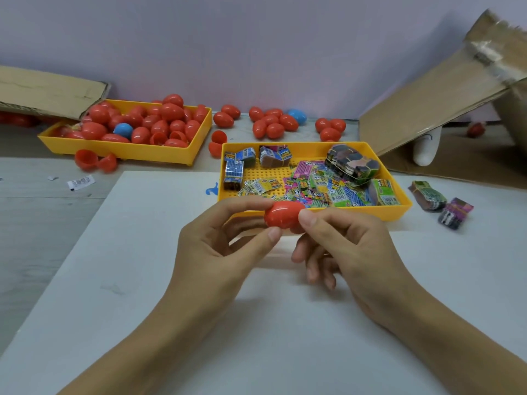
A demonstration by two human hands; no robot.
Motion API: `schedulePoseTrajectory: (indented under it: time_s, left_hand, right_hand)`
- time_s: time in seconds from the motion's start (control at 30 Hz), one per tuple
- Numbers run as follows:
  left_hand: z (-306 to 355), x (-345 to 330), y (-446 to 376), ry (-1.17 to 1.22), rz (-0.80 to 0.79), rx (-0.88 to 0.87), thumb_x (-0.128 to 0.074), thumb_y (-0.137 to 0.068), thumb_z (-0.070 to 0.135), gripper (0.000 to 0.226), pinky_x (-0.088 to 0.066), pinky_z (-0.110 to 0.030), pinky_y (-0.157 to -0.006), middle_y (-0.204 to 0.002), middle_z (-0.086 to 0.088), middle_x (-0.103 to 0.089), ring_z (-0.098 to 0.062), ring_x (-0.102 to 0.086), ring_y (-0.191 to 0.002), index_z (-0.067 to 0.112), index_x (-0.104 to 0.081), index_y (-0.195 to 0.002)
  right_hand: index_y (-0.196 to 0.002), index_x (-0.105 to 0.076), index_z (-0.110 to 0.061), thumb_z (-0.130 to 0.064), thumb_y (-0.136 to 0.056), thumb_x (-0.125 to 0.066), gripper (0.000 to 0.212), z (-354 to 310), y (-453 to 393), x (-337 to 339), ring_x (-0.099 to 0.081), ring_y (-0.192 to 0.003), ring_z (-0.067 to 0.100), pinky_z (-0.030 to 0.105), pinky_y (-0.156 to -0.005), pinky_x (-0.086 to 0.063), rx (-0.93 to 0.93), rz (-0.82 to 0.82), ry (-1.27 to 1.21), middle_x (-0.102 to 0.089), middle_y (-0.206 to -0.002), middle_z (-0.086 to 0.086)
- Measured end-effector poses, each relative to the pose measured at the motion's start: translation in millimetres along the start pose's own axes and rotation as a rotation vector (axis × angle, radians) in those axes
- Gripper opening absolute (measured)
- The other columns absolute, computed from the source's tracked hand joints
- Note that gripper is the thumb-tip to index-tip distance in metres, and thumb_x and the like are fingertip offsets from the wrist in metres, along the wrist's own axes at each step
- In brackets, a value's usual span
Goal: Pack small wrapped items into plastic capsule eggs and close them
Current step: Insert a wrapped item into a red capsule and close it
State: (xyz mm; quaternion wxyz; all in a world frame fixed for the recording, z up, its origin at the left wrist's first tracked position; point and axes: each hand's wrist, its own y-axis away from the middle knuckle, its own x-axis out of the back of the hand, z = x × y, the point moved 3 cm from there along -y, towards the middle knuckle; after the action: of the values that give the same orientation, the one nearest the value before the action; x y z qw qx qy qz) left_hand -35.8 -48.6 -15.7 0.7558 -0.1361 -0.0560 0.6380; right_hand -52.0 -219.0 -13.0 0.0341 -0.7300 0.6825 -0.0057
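A red capsule egg is held between both hands, just above the white board and in front of the near yellow tray. My left hand pinches its left end with thumb and forefinger. My right hand grips its right end, which the fingers partly hide. The egg looks closed; its seam is not visible. Loose wrapped items in bright colours and banded bundles lie in the near tray.
A second yellow tray at back left is heaped with red eggs and one blue egg. More eggs and open halves lie on the table. Two bundles sit right of the near tray. Cardboard flaps stand at the left and right.
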Motion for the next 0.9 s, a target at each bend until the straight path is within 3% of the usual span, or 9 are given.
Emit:
schedulePoseTrajectory:
  time_s: [0.07,0.2,0.33,0.4,0.5,0.6,0.77,0.9]
  left_hand:
    - [0.3,-1.0,0.6,-0.006,-0.011,-0.051,-0.075,-0.075,0.005,0.029,-0.056,-0.024,-0.081,-0.103,-0.002,-0.074,-0.023,-0.072,-0.095,0.02,-0.074,-0.1]
    - [1.1,-3.8,3.0,-0.015,-0.052,-0.113,-0.069,-0.077,-0.004,0.025,-0.055,-0.025,-0.085,-0.114,-0.004,-0.069,-0.021,-0.069,-0.106,0.015,-0.076,-0.093]
    - [-0.6,-0.6,2.9,0.07,-0.054,-0.044,-0.073,-0.077,0.01,0.01,-0.054,-0.028,-0.089,-0.127,-0.002,-0.066,-0.023,-0.067,-0.112,0.016,-0.075,-0.085]
    - [-2.0,0.9,3.2,0.163,-0.015,0.025,-0.069,-0.076,0.022,0.019,-0.058,-0.033,-0.081,-0.118,-0.006,-0.07,-0.029,-0.071,-0.102,0.015,-0.074,-0.094]
    - [-0.7,-1.4,1.6,0.206,0.003,0.171,-0.064,-0.078,0.041,0.036,-0.051,-0.031,-0.047,-0.084,-0.014,-0.066,-0.026,-0.065,-0.064,0.009,-0.069,-0.095]
    - [-2.9,-5.6,-3.1,0.229,-0.082,0.313,-0.061,-0.082,0.054,0.048,-0.042,-0.024,-0.038,-0.072,-0.017,-0.058,-0.022,-0.054,-0.049,0.009,-0.066,-0.096]
    - [-3.3,-5.1,-1.0,0.124,-0.046,0.264,-0.072,-0.075,0.05,0.037,-0.047,-0.027,-0.041,-0.067,-0.015,-0.06,-0.023,-0.055,-0.047,0.014,-0.067,-0.083]
    - [-2.7,-3.1,2.0,0.085,-0.041,0.123,-0.08,-0.068,0.03,0.023,-0.058,-0.03,-0.062,-0.084,-0.006,-0.073,-0.024,-0.071,-0.067,0.022,-0.071,-0.088]
  right_hand:
    - [-0.079,-0.074,-0.015,-0.041,-0.087,-0.064,0.029,-1.5,0.2,-0.2,-0.057,-0.043,0.018,0.02,-0.036,-0.038,0.0,-0.014,-0.027,-0.069,-0.067,0.011]
    - [-0.075,-0.075,-0.021,-0.051,-0.085,-0.065,0.032,-1.6,-0.9,-0.8,-0.057,-0.042,0.017,0.021,-0.034,-0.037,-0.01,0.004,-0.025,-0.068,-0.063,0.011]
    - [-0.091,-0.076,-0.019,-0.033,-0.085,-0.07,0.016,-0.7,0.2,0.9,-0.059,-0.046,0.017,0.02,-0.037,-0.039,0.033,0.011,-0.034,-0.071,-0.069,0.009]
    - [-0.103,-0.075,-0.023,-0.024,-0.083,-0.07,0.021,-0.7,1.6,1.3,-0.062,-0.05,0.018,0.022,-0.039,-0.041,0.078,0.005,-0.032,-0.073,-0.077,0.01]
    - [-0.113,-0.073,-0.029,-0.014,-0.081,-0.072,0.035,-1.0,1.9,1.2,-0.066,-0.058,0.017,0.025,-0.042,-0.045,0.147,0.018,0.001,-0.075,-0.089,0.006]
    - [-0.111,-0.074,-0.035,-0.008,-0.081,-0.071,0.04,-1.4,2.0,-0.4,-0.069,-0.065,0.018,0.027,-0.042,-0.047,0.185,0.002,0.039,-0.075,-0.094,0.002]
    - [-0.097,-0.078,-0.027,-0.002,-0.084,-0.059,0.034,-1.7,3.3,-1.1,-0.071,-0.072,0.018,0.028,-0.045,-0.049,0.173,-0.015,0.036,-0.073,-0.086,0.003]
    - [-0.092,-0.078,-0.015,-0.01,-0.086,-0.057,0.023,0.6,0.9,2.5,-0.072,-0.072,0.026,0.03,-0.043,-0.05,0.097,0.035,-0.067,-0.073,-0.082,0.011]
